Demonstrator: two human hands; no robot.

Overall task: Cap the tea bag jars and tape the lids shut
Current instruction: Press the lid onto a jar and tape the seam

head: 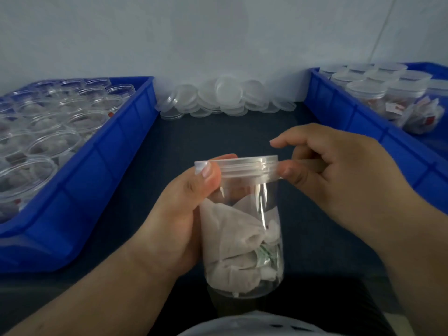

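A clear plastic jar (242, 234) holding white tea bags is held upright above the dark table, a translucent lid (242, 163) on its top. My left hand (174, 214) grips the jar's left side, its thumb pressing one end of a clear tape strip (244, 172) against the lid's edge. My right hand (339, 175) pinches the tape's other end at the lid's right side. The tape lies stretched across the front of the lid's rim.
A blue crate (101, 170) at the left holds several open jars. Another blue crate (363, 127) at the right holds several capped jars. A heap of loose lids (225, 98) lies against the back wall, on the dark table (218, 132).
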